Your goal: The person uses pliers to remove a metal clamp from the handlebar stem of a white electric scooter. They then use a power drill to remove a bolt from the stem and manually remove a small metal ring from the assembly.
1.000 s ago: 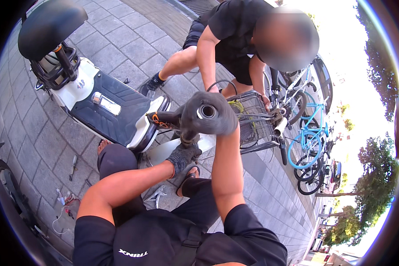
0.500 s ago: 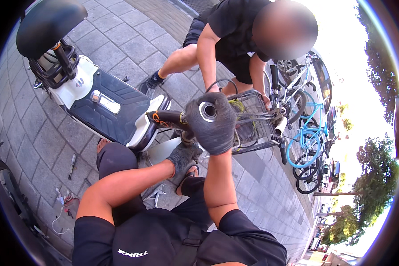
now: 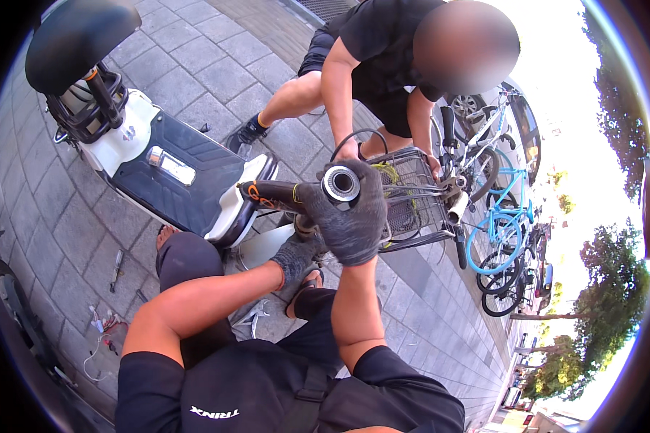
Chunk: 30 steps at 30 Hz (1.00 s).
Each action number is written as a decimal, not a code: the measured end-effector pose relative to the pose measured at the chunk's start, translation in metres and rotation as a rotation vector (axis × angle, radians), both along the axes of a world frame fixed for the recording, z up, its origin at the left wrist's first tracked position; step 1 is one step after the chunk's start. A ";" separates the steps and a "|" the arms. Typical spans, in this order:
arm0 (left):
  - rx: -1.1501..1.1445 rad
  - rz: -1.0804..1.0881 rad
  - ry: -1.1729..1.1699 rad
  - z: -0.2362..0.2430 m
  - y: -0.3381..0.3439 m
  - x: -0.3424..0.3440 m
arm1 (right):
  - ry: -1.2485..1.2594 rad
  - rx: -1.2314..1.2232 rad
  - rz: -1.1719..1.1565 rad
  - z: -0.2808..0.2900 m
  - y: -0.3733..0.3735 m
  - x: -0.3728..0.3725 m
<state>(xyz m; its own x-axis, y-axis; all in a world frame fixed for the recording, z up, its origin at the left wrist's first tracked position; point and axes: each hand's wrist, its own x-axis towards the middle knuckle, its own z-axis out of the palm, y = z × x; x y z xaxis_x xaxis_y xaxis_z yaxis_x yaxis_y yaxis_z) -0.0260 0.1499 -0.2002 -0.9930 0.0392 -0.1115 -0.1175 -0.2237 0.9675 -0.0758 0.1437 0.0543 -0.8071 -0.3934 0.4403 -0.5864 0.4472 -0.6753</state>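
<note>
My right hand (image 3: 350, 220), in a dark work glove, is closed round the upper end of a scooter's head tube (image 3: 341, 185). Its open top faces up, with a bright metal ring round a dark hole. A black frame tube (image 3: 271, 193) with orange lettering runs from there to the white scooter body (image 3: 256, 173). Lower down, my gloved left hand (image 3: 296, 258) grips the lower end of the steering assembly; its fingertips are partly hidden. Just beyond my right hand, another person (image 3: 383, 72) bends over a wire basket (image 3: 415, 206) with handlebars attached, both hands on it.
The scooter's footboard (image 3: 180, 169) bears a small clear-and-white object (image 3: 172, 166). A tool (image 3: 117, 270) and loose wire connectors (image 3: 105, 325) lie on grey paving at left. Parked bicycles (image 3: 498, 238) stand at right. A black seat (image 3: 83, 40) rises at upper left.
My right hand has shifted slightly down and turned on the head tube. The metal ring at its top now shows more fully. My left hand stays nearly in place.
</note>
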 end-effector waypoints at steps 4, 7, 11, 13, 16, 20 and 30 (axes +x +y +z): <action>-0.177 0.028 0.299 -0.033 0.013 -0.006 | 0.113 0.022 -0.155 -0.016 -0.004 -0.001; -0.404 0.095 0.484 -0.026 0.009 -0.002 | -0.040 -0.059 0.175 -0.014 0.010 -0.028; -0.146 0.121 0.322 -0.020 0.010 0.004 | -0.509 -0.182 0.784 -0.016 0.004 -0.101; -0.038 0.119 0.249 -0.016 0.012 0.005 | -0.679 -0.178 0.906 -0.018 -0.002 -0.109; 0.135 0.118 0.061 0.007 0.005 0.006 | -0.663 -0.311 0.816 -0.022 0.010 -0.081; 0.211 0.044 -0.197 0.023 -0.003 0.008 | 0.222 0.138 0.016 -0.003 0.024 -0.011; 0.279 0.021 -0.232 0.046 -0.010 0.002 | 0.231 0.811 0.182 0.085 0.015 -0.011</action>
<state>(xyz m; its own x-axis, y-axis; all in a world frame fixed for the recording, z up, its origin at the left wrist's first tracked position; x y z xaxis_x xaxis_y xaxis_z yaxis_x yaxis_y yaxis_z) -0.0242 0.1402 -0.1541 -0.9435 0.0794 -0.3217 -0.3190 -0.4802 0.8171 -0.0871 0.1586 0.1391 -0.6256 -0.7720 0.1127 -0.7793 0.6252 -0.0435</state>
